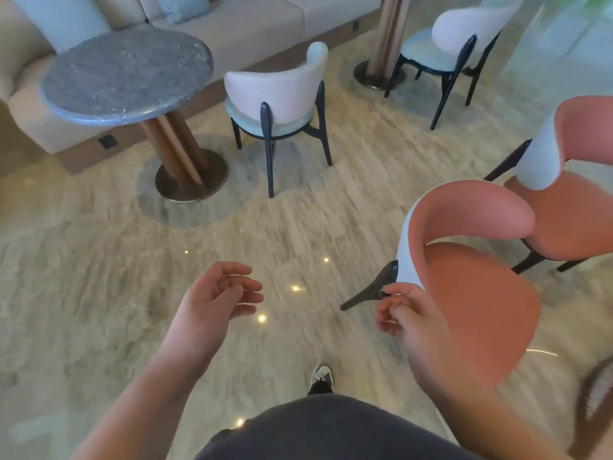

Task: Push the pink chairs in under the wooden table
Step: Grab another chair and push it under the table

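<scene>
Two pink chairs stand at the right. The nearer pink chair (477,293) has a curved pink backrest with a white outer side and dark legs. The farther pink chair (574,214) sits behind it at the right edge. My right hand (408,317) hovers beside the nearer chair's back, fingers loosely curled, holding nothing. My left hand (219,300) hangs in the air over the floor, fingers relaxed and empty. A dark wooden edge (593,403) shows at the lower right; I cannot tell if it is the table.
A round grey stone table (126,71) on a wooden pedestal stands at the back left by a beige sofa (232,24). Two white-and-teal chairs (282,104) (457,44) stand behind. A second pedestal (384,44) rises at the back. My shoe (321,376) is on the marble floor.
</scene>
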Demonstrator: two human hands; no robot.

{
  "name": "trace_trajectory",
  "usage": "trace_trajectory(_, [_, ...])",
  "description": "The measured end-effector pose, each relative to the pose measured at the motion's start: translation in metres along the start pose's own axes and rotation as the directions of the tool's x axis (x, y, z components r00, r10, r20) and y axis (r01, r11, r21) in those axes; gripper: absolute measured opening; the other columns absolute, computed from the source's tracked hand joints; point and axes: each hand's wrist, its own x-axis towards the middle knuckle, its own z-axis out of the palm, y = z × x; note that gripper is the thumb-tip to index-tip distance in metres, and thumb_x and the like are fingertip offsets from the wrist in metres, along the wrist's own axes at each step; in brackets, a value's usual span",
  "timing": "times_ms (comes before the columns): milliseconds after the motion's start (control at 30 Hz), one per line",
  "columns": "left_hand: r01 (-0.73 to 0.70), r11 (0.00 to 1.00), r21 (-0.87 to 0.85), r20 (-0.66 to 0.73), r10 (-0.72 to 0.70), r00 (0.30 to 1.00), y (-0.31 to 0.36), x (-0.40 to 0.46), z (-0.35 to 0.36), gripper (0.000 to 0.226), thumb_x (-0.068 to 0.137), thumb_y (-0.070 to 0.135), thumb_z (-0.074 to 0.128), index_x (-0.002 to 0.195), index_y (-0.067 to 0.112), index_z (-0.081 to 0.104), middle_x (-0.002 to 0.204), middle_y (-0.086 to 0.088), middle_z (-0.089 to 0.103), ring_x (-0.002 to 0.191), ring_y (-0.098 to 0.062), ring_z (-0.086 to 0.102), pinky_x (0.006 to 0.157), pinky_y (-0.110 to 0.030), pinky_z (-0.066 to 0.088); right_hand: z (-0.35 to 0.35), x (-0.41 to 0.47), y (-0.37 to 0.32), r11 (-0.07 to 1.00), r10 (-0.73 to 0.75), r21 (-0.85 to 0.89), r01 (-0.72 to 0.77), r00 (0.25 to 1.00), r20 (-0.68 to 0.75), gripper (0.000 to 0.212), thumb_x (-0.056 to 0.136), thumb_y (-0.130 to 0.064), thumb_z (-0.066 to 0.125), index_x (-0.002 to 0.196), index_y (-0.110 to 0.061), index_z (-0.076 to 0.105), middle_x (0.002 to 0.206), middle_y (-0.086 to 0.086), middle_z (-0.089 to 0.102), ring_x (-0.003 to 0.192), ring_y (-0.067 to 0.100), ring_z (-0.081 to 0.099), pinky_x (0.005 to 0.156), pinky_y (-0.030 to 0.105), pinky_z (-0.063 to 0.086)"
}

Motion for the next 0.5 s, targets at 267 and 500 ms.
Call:
trace_trajectory(267, [0.066, 0.997, 0.039, 0.042, -0.068, 0.997, 0.036, 0.144, 0.031, 0.038, 0.1, -0.004, 0.044, 0.105, 0.023, 0.07, 0.098, -0.006, 0.078, 0.089, -0.024, 0.076, 0.08, -0.043, 0.059, 0.006, 0.117, -0.05, 0.995, 0.1, 0.003, -0.1, 0.991, -0.089, 0.031, 0.092, 0.012, 0.045, 0.105, -0.008, 0.065, 0.075, 0.004, 0.069, 0.069, 0.021, 0.062, 0.07, 0.034, 0.055])
trace_trajectory(500, [0.043, 0.991, 0.13, 0.208, -0.07, 0.976, 0.074, 0.306, 0.079, 0.035, 0.1, -0.004, 0.043, 0.106, 0.02, 0.067, 0.094, -0.001, 0.078, 0.086, -0.019, 0.076, 0.068, -0.027, 0.061, 0.04, 0.238, -0.077, 0.991, 0.121, 0.082, -0.106, 0.972, -0.201, 0.037, 0.091, 0.015, 0.04, 0.105, -0.008, 0.065, 0.076, 0.004, 0.069, 0.066, 0.017, 0.064, 0.063, 0.028, 0.057])
